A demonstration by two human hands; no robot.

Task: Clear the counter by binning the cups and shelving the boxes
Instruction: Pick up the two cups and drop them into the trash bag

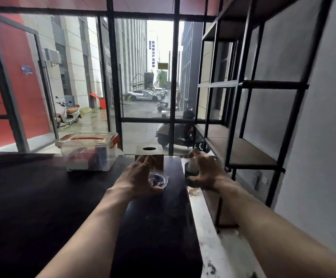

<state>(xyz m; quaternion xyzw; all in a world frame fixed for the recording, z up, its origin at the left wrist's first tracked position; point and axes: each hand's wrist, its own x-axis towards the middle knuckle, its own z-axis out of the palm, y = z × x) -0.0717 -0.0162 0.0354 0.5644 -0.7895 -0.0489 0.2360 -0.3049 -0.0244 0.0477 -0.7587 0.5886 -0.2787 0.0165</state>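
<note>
A clear plastic cup (158, 179) stands on the dark counter (42, 207) near its far right end, and my left hand (141, 177) curls around its left side, fingers touching it. My right hand (205, 171) hovers with spread fingers over a dark round bin or pot (189, 173) just past the counter's right edge; it holds nothing that I can see. Behind the cup sits a tan box with a round hole in its top (149, 153). A clear lidded storage box with orange latches (89, 151) rests further left on the counter.
A black metal shelf unit with brown boards (243, 149) stands to the right against a grey wall. A pale ledge (219, 237) runs beside the counter. Large glass panes with black frames (173, 77) close off the far side.
</note>
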